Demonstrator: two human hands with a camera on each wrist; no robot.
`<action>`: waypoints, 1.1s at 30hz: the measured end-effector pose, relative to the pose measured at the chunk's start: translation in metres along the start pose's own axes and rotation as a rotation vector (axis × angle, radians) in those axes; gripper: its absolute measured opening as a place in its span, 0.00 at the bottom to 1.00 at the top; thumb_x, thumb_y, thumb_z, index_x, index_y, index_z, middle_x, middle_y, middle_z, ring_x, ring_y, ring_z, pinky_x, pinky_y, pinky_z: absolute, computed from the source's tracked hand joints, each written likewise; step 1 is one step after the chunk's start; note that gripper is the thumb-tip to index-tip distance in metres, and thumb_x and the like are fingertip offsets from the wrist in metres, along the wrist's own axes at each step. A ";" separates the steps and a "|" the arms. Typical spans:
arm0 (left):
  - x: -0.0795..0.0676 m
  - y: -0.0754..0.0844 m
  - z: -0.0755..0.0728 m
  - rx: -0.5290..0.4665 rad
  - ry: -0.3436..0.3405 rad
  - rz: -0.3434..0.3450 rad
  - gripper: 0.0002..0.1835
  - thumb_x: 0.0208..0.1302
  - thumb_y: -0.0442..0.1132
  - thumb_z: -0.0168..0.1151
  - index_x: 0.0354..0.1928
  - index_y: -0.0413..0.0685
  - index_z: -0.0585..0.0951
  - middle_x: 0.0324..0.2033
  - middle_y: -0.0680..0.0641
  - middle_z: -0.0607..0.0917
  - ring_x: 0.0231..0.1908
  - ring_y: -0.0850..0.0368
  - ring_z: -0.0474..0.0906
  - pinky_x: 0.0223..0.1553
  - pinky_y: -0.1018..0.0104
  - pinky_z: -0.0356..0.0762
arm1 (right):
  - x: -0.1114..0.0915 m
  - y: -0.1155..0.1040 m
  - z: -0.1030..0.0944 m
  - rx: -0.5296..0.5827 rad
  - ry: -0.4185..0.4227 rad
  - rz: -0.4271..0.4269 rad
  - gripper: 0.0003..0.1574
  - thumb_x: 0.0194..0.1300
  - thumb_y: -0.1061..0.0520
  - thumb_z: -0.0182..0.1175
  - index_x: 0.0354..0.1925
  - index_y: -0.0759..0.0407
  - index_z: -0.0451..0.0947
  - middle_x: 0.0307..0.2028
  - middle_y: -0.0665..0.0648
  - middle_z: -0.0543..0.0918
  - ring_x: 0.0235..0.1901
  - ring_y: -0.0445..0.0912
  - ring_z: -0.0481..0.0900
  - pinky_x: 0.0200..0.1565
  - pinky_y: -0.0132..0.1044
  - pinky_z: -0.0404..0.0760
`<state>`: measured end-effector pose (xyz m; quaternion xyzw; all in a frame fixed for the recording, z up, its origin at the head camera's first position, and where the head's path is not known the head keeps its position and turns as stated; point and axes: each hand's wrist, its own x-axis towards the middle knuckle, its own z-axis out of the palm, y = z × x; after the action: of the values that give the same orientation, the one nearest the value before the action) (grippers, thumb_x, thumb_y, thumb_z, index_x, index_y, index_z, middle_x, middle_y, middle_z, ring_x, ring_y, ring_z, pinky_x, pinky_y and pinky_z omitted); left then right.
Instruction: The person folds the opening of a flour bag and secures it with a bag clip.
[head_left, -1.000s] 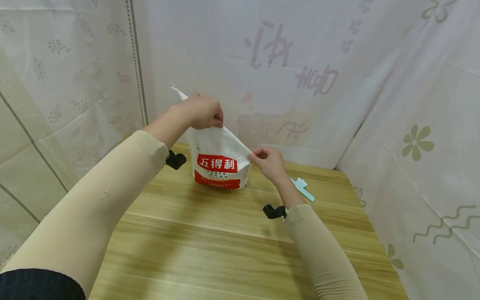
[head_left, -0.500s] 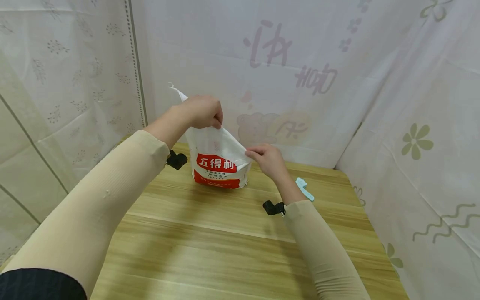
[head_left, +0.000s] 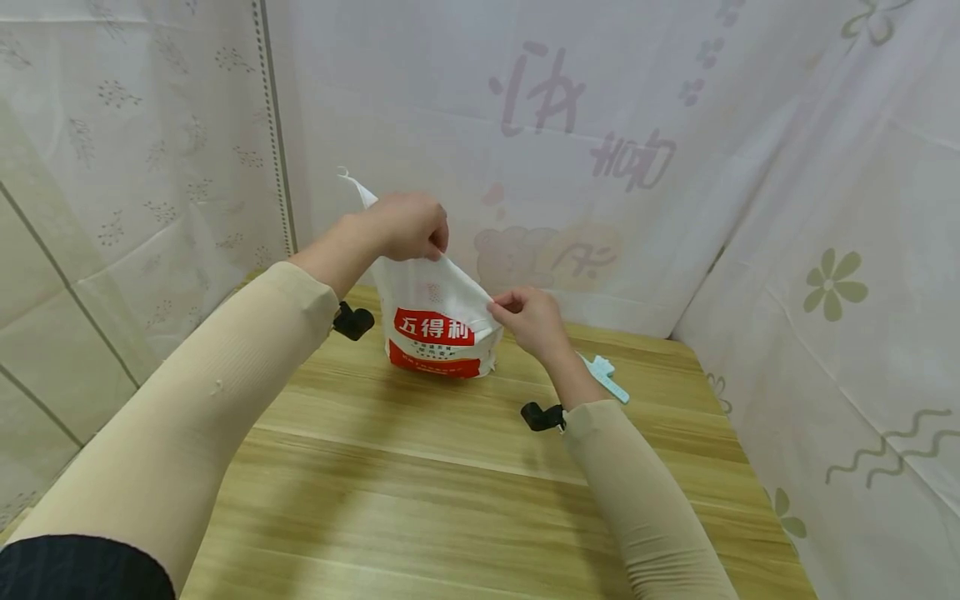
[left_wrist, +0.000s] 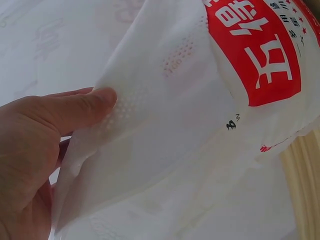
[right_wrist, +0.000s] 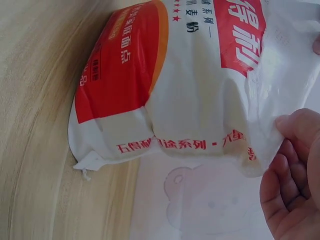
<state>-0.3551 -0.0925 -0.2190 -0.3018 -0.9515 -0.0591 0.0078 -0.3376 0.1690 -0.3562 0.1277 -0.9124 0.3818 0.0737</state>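
A white flour bag (head_left: 435, 342) with red printed panels stands upright toward the back of the wooden table. Its upper part is slack and slopes down to the right. My left hand (head_left: 411, 225) pinches the top edge; in the left wrist view the thumb presses the thin white plastic, other fingers behind it. Lower on the right, my right hand (head_left: 534, 321) pinches the bag's edge between thumb and fingers, as the right wrist view also shows. A light blue bag clip (head_left: 607, 379) lies on the table beyond my right wrist, partly hidden by it.
The wooden table (head_left: 420, 500) runs back to patterned white cloth (head_left: 585, 192) hanging behind and at both sides. Black wrist cameras (head_left: 352, 321) are strapped to both wrists. A thread trails from the bag's upper left corner.
My right hand has shifted slightly left and up along the bag's sloping edge, its fingers briefly straighter midway, then curled again. My left hand and the bag stay nearly still.
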 end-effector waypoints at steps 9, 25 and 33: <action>0.001 0.004 0.003 0.004 -0.033 -0.038 0.14 0.76 0.44 0.68 0.57 0.49 0.90 0.53 0.44 0.88 0.51 0.46 0.81 0.56 0.51 0.86 | 0.000 -0.002 0.005 0.000 0.025 -0.019 0.10 0.75 0.55 0.69 0.43 0.62 0.87 0.43 0.62 0.88 0.42 0.54 0.83 0.41 0.39 0.81; 0.009 0.008 0.012 0.063 -0.010 0.027 0.10 0.78 0.43 0.67 0.48 0.45 0.91 0.47 0.44 0.90 0.45 0.47 0.84 0.52 0.52 0.87 | 0.006 -0.003 0.011 0.025 0.019 -0.083 0.19 0.80 0.48 0.67 0.60 0.55 0.89 0.52 0.59 0.87 0.48 0.56 0.86 0.46 0.49 0.88; 0.013 0.015 0.017 0.084 -0.048 0.024 0.10 0.77 0.43 0.70 0.50 0.48 0.92 0.49 0.44 0.93 0.47 0.45 0.85 0.58 0.50 0.87 | 0.006 -0.007 0.013 0.011 0.044 -0.065 0.15 0.79 0.51 0.69 0.54 0.59 0.90 0.49 0.61 0.87 0.48 0.56 0.86 0.46 0.47 0.86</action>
<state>-0.3568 -0.0705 -0.2334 -0.3139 -0.9494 -0.0117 -0.0014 -0.3421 0.1534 -0.3592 0.1491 -0.9039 0.3868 0.1055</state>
